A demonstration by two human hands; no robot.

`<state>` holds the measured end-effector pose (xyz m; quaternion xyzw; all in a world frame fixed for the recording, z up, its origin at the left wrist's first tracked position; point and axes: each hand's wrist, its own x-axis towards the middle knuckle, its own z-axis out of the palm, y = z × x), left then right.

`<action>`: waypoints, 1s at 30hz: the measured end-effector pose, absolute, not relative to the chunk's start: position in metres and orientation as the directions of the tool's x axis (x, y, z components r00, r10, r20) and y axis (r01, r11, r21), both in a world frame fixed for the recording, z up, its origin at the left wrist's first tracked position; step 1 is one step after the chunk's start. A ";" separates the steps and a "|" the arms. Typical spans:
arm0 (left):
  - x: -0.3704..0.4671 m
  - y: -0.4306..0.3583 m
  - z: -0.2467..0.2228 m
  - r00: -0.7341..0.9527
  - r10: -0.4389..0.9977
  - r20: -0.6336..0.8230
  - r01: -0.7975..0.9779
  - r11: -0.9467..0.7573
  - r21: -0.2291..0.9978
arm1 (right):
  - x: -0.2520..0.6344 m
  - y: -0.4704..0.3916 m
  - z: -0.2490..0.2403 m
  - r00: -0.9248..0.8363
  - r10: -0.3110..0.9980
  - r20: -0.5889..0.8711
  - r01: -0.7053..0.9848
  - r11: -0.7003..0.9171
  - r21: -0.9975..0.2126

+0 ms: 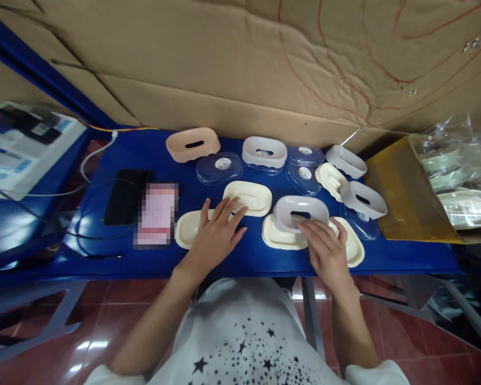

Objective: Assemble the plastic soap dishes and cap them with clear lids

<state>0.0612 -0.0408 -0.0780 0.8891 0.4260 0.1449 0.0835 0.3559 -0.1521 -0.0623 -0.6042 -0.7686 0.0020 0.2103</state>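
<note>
My left hand [216, 232] has its fingers spread over a cream tray [187, 230], the fingertips reaching the edge of another cream tray [256, 197] behind it. With its fingers on the front edge of a pale grey oval part with a slot [291, 206], my right hand [326, 248] holds that part. The grey part rests tilted above a cream tray [282, 239]. One more cream tray [355, 248] lies partly behind my right hand.
Behind are a peach part [194, 144], grey parts [264, 144] and clear lids [219, 174]. Two phones [124, 198] and cables lie left. At right stands a cardboard box [409, 198] of bagged pieces; a power strip [24, 166] sits far left.
</note>
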 end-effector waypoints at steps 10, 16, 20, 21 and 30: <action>0.066 -0.052 -0.079 0.626 0.751 0.211 0.697 -0.660 0.282 | 0.322 -0.169 -0.078 -0.241 0.936 0.257 0.911 0.309 -0.272; 0.077 -0.072 -0.075 0.722 0.634 0.278 0.567 -0.771 0.290 | 0.326 -0.167 -0.073 -0.254 0.939 0.231 0.912 0.312 -0.268; 0.068 -0.067 -0.076 0.628 0.731 0.268 0.669 -0.683 0.292 | 0.349 -0.148 -0.044 -0.266 0.941 0.207 0.913 0.315 -0.259; 0.063 -0.065 -0.076 0.590 0.761 0.268 0.704 -0.648 0.291 | 0.354 -0.138 -0.037 -0.268 0.937 0.225 0.914 0.321 -0.250; 0.031 -0.083 -0.082 0.450 0.830 0.329 0.786 -0.543 0.295 | 0.336 0.038 -0.032 -0.389 0.892 0.230 0.897 0.423 -0.125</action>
